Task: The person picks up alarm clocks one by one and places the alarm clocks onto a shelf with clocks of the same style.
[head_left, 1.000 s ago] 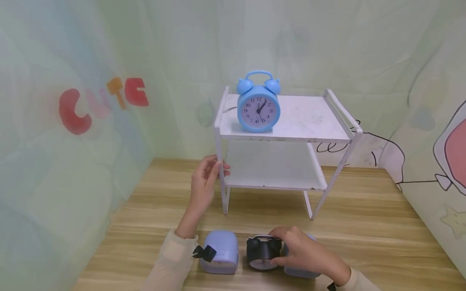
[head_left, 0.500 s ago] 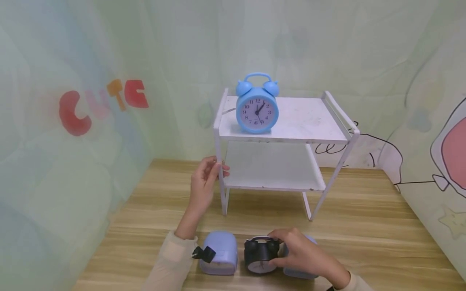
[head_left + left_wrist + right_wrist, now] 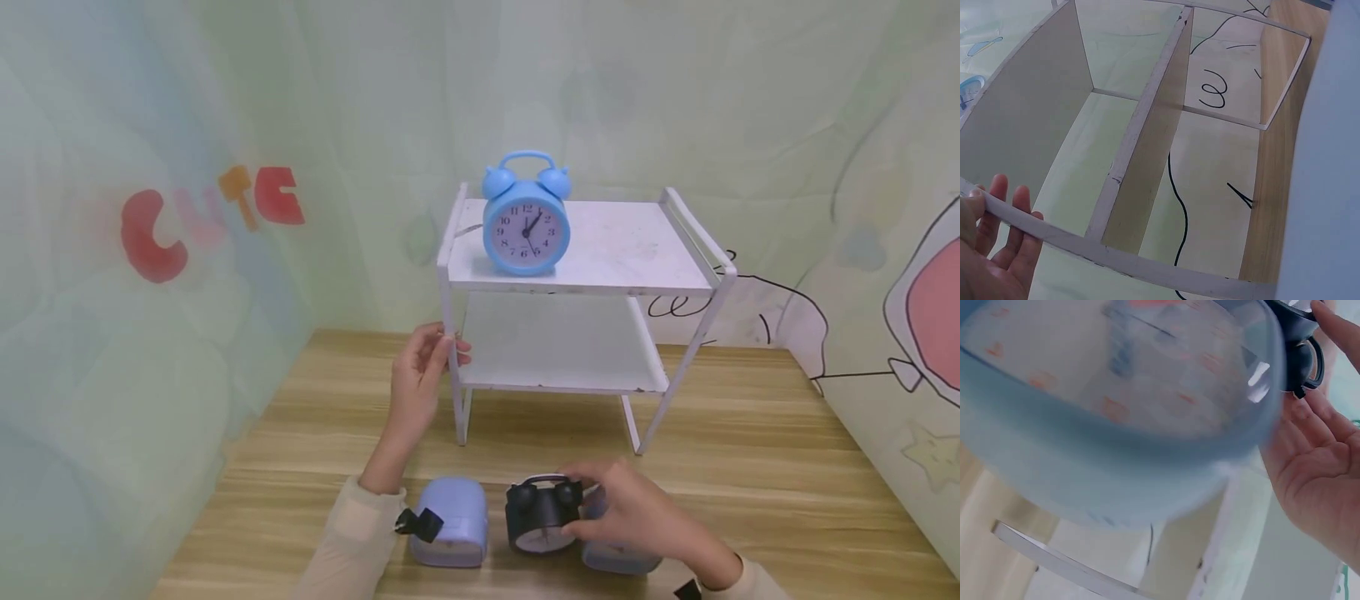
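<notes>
Right hand [image 3: 633, 515] pinches the black clock [image 3: 542, 515] by its right side, thumb near, fingers far; left hand [image 3: 416, 375] grips the rack's [image 3: 622, 242] left leg, fingers curled round.

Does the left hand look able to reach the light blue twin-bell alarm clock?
Probably yes, but the left hand must first release the white rack post it holds; the light blue twin-bell alarm clock stands above on the top shelf, with nothing visible in front.
</notes>
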A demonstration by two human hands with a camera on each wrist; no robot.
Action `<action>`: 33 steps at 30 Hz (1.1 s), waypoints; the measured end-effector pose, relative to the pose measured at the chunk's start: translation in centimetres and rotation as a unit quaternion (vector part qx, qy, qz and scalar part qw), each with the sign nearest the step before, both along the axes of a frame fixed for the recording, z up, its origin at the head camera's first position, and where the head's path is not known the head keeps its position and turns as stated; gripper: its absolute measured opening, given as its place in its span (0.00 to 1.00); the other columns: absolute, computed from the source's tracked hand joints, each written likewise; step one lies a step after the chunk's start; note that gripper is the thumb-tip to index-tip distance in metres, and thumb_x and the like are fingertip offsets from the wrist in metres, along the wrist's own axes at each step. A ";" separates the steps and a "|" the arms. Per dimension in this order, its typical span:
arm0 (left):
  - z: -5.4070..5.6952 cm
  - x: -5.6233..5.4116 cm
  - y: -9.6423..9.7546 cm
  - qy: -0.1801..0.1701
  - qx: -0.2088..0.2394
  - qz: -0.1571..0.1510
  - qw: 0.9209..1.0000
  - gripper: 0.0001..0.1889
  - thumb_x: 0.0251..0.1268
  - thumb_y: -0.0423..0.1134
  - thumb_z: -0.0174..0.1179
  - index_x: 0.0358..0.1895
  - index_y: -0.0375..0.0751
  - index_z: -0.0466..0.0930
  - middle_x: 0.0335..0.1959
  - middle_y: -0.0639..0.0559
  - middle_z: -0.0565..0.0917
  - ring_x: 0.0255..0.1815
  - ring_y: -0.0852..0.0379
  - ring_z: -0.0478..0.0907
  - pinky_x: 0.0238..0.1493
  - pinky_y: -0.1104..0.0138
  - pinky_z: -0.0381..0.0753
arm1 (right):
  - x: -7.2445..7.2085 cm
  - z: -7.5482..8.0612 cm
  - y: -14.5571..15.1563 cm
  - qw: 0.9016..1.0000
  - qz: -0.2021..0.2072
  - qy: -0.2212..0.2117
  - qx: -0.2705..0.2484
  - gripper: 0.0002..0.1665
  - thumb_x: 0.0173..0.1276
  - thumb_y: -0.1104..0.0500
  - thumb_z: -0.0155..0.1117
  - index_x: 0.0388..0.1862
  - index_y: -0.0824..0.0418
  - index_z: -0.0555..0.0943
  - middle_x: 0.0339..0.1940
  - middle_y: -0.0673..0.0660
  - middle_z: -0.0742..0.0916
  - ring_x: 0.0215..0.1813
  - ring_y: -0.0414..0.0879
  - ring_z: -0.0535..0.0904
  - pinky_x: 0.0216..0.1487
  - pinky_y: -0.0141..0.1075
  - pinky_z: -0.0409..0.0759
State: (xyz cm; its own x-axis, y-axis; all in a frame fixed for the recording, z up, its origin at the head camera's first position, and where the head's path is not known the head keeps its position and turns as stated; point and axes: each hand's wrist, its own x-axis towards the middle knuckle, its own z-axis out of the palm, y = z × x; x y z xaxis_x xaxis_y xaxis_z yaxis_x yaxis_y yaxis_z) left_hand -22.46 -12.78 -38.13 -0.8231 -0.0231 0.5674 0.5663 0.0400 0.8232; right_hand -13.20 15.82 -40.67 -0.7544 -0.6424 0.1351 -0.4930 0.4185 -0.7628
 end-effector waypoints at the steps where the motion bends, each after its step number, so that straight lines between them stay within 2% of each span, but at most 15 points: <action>1: 0.0 0.0 0.0 0.000 0.001 0.000 1.000 0.11 0.79 0.33 0.50 0.52 0.27 0.74 0.39 0.34 0.85 0.38 0.49 0.85 0.46 0.57 0.87 | 0.0 0.2 0.1 1.000 0.002 -0.007 -0.012 0.26 0.55 0.59 0.81 0.51 0.65 0.82 0.46 0.55 0.88 0.46 0.46 0.85 0.37 0.36 0.87; 4: 0.0 0.0 0.0 -0.001 0.003 -0.001 1.000 0.12 0.79 0.33 0.50 0.53 0.26 0.74 0.38 0.34 0.85 0.38 0.49 0.85 0.46 0.56 0.87 | 0.1 1.0 0.5 0.999 0.002 -0.023 -0.042 0.26 0.55 0.60 0.80 0.51 0.67 0.82 0.47 0.58 0.87 0.46 0.46 0.85 0.34 0.33 0.87; 7: 0.0 0.0 0.0 -0.002 0.004 -0.001 1.000 0.12 0.79 0.33 0.49 0.53 0.25 0.73 0.39 0.34 0.84 0.38 0.49 0.85 0.46 0.57 0.87 | 0.2 1.8 1.0 0.998 0.006 -0.018 -0.063 0.27 0.55 0.61 0.80 0.51 0.70 0.81 0.47 0.61 0.86 0.47 0.49 0.85 0.37 0.35 0.88; 14: 0.2 0.1 0.0 0.002 0.002 0.003 1.000 0.11 0.79 0.33 0.50 0.52 0.28 0.75 0.39 0.34 0.85 0.38 0.45 0.85 0.46 0.57 0.87 | 0.1 4.1 2.1 0.997 0.004 -0.001 -0.076 0.26 0.54 0.62 0.80 0.51 0.68 0.81 0.47 0.59 0.87 0.47 0.47 0.85 0.39 0.39 0.88; 21: 0.1 0.1 -0.1 0.003 -0.002 0.003 1.000 0.10 0.79 0.33 0.49 0.52 0.29 0.75 0.39 0.35 0.85 0.39 0.40 0.85 0.46 0.54 0.87 | 0.3 7.4 3.7 0.994 -0.013 0.013 -0.104 0.27 0.52 0.66 0.80 0.51 0.70 0.80 0.45 0.61 0.87 0.45 0.44 0.86 0.36 0.42 0.89; 26: 0.1 0.1 -0.1 -0.007 -0.003 0.005 1.000 0.11 0.79 0.34 0.49 0.52 0.30 0.75 0.39 0.35 0.85 0.39 0.39 0.84 0.46 0.51 0.86 | 0.6 10.1 4.7 0.993 -0.052 0.016 -0.100 0.30 0.51 0.68 0.80 0.54 0.71 0.79 0.46 0.66 0.87 0.42 0.44 0.87 0.33 0.42 0.89; 29: 0.1 0.1 -0.1 -0.007 -0.003 0.002 1.000 0.11 0.80 0.34 0.49 0.53 0.29 0.75 0.39 0.35 0.85 0.39 0.40 0.84 0.46 0.55 0.87 | 0.7 11.5 5.4 0.993 -0.065 0.032 -0.096 0.30 0.51 0.70 0.80 0.54 0.70 0.79 0.47 0.61 0.88 0.41 0.44 0.88 0.33 0.42 0.88; 33: 0.2 0.1 0.0 -0.005 -0.002 0.000 1.000 0.11 0.80 0.34 0.49 0.52 0.29 0.75 0.39 0.35 0.85 0.39 0.41 0.85 0.45 0.59 0.87 | 0.4 13.2 6.2 0.989 -0.062 0.079 -0.104 0.31 0.47 0.75 0.80 0.53 0.70 0.81 0.45 0.52 0.89 0.42 0.45 0.88 0.32 0.43 0.88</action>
State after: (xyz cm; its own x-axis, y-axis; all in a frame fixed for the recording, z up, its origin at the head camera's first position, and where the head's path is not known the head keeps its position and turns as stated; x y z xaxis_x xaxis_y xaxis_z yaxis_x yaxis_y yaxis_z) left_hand -22.40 -12.83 -37.96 -0.8285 -0.0210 0.5596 0.5585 0.0430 0.8284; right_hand -12.79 21.99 -27.45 -0.7837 -0.4926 0.3782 -0.5686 0.3243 -0.7560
